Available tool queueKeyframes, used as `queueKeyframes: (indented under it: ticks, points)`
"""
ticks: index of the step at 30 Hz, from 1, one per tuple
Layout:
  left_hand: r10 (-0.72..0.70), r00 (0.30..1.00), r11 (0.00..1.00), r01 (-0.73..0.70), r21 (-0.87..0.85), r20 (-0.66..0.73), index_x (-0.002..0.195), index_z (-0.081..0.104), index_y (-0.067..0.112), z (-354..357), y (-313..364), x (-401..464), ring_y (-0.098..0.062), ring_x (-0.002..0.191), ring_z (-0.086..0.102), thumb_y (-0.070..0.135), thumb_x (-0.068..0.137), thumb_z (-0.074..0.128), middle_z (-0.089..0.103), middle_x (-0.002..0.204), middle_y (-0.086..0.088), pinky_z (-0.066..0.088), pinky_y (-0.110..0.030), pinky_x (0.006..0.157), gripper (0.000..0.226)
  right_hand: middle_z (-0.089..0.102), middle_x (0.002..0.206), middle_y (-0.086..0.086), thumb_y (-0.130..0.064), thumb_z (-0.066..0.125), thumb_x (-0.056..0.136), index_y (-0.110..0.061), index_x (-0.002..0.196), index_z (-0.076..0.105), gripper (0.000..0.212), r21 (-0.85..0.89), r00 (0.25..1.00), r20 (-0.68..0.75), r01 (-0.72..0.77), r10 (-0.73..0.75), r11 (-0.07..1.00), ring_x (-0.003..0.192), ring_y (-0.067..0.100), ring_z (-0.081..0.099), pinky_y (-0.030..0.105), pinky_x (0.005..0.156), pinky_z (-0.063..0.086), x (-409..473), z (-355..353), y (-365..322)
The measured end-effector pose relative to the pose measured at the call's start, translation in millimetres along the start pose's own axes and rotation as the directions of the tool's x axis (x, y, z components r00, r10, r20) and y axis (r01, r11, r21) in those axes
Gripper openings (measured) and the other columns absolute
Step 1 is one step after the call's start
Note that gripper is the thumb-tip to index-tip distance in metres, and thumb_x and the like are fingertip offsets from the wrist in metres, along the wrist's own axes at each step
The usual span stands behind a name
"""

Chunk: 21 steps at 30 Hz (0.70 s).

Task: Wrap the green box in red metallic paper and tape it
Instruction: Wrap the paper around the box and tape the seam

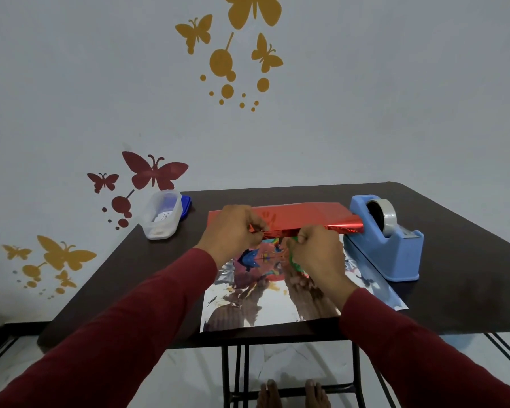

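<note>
My left hand (233, 228) and right hand (315, 248) both pinch the paper's (292, 214) folded edge near mid-table, I judge to pull it snug over the box (295, 262), of which only a green sliver shows under my right fingers. The silvery side spreads toward the table's (468, 260) near edge. The dispenser (392, 245) touches the paper's right end; a tub (161, 214) sits at the far-left corner, so free room lies left.

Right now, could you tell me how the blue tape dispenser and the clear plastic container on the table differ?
The tape dispenser is opaque blue; the plastic container is see-through. The tape dispenser stands on the table's right side, beside the red metallic paper; the plastic container sits at the far left corner. The dispenser carries a tape roll; the container holds small white items. Neither is being touched.
</note>
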<state>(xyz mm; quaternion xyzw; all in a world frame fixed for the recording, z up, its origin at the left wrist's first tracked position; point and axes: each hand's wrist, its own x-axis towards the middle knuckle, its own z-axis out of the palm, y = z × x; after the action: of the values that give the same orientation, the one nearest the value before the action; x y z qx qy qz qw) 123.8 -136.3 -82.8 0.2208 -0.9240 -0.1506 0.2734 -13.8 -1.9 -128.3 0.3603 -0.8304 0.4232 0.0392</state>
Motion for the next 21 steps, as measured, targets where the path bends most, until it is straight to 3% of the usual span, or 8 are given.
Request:
queueKeyframes:
  ticks: [4,7,8,11,14,17,21]
  points:
    - [0.000,1.000,1.000,0.000,-0.007,0.006,0.100,0.084,0.022,0.7,0.3,0.3,0.007,0.071,0.061,0.009,0.082,0.082,0.061,0.083,0.022,0.050,-0.014,0.072,0.023,0.060,0.055,-0.001,-0.027,0.073,0.086,-0.021,0.057,0.044,0.041,0.044,1.000,0.010,-0.015,0.015,0.999,0.053,0.019,0.060,0.036,0.059,0.054,0.7,2.1,5.6]
    - [0.000,1.000,1.000,0.000,0.008,0.008,0.101,0.083,0.022,-0.5,1.4,0.2,0.008,0.071,0.058,0.008,0.081,0.081,0.061,0.082,0.021,0.043,-0.006,0.069,0.024,0.066,0.057,0.001,-0.022,0.072,0.082,-0.021,0.059,0.049,0.033,0.029,0.998,0.051,-0.041,0.040,0.999,0.057,0.024,0.068,0.041,0.065,0.061,-2.2,2.7,16.8]
    - [0.000,1.000,1.000,0.000,0.012,0.007,0.101,0.083,0.021,-0.8,2.3,-0.1,0.006,0.072,0.058,0.009,0.081,0.081,0.060,0.082,0.021,0.042,-0.006,0.068,0.023,0.065,0.057,-0.001,-0.022,0.074,0.081,-0.020,0.058,0.049,0.034,0.021,0.998,0.052,-0.047,0.046,0.999,0.058,0.023,0.067,0.038,0.065,0.060,-1.6,0.6,18.0]
    - [0.035,0.999,0.995,-0.032,0.096,-0.032,0.102,0.080,0.024,2.4,8.3,-1.3,-0.008,0.089,0.053,0.015,0.080,0.079,0.061,0.088,0.016,0.043,-0.024,0.075,0.024,0.060,0.054,-0.001,-0.029,0.084,0.079,-0.017,0.055,0.048,0.044,0.074,0.999,0.033,-0.042,0.040,0.996,0.054,0.017,0.059,0.027,0.056,0.049,-1.2,-15.3,15.7]
    - [0.093,0.992,0.992,-0.085,0.089,-0.088,0.106,0.076,0.024,14.0,17.7,-1.3,-0.013,0.098,0.051,0.023,0.081,0.074,0.060,0.096,0.012,0.046,-0.032,0.082,0.026,0.072,0.061,0.003,-0.038,0.087,0.080,-0.011,0.062,0.064,0.040,0.162,0.990,0.135,-0.069,0.047,0.984,0.053,0.012,0.064,0.023,0.054,0.050,-3.5,-45.1,11.0]
    - [0.177,0.980,0.984,-0.173,0.045,-0.092,0.111,0.073,0.025,31.1,38.9,5.4,-0.014,0.102,0.054,0.027,0.082,0.072,0.059,0.100,0.012,0.050,-0.037,0.088,0.029,0.072,0.060,0.002,-0.037,0.084,0.084,-0.012,0.067,0.067,0.035,0.233,0.983,0.184,-0.059,0.016,0.971,0.047,0.006,0.063,0.020,0.055,0.049,-9.1,-87.2,10.8]
    - [0.269,0.962,0.963,-0.270,-0.002,-0.035,0.120,0.070,0.023,53.4,80.3,20.3,-0.017,0.106,0.054,0.025,0.082,0.074,0.061,0.110,0.006,0.050,-0.039,0.090,0.039,0.071,0.059,-0.001,-0.035,0.076,0.087,-0.019,0.070,0.073,0.023,0.050,0.998,0.026,0.056,-0.058,0.997,0.053,0.003,0.064,0.009,0.056,0.044,-7.2,-146.8,18.2]
